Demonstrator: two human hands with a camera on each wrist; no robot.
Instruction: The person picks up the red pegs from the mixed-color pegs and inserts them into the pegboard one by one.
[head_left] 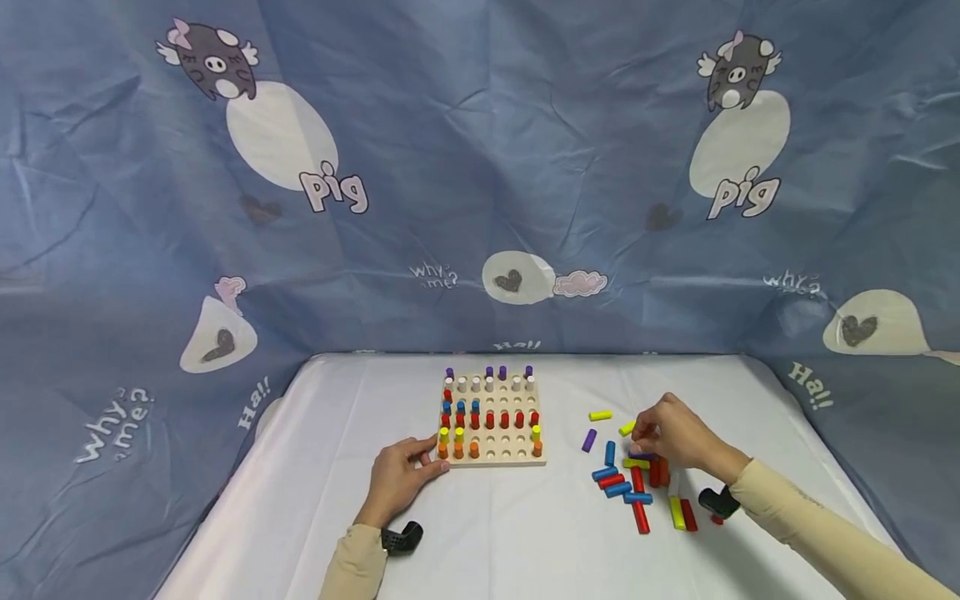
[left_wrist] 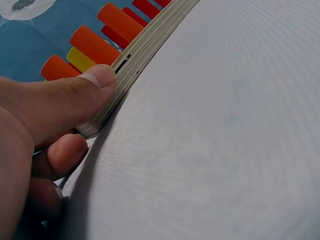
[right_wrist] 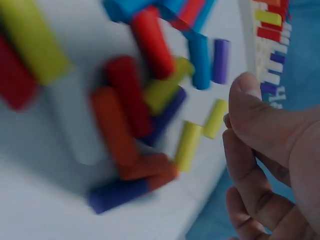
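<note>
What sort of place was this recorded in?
Most likely a makeshift booth set up for tabletop recording. Blue cartoon-print fabric screens the back and sides, a white-covered table stands within it, and dark devices are strapped to both wrists.

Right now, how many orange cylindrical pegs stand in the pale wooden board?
4: three orange pegs at the front row's left end, one at its right; none seem hidden.
</note>
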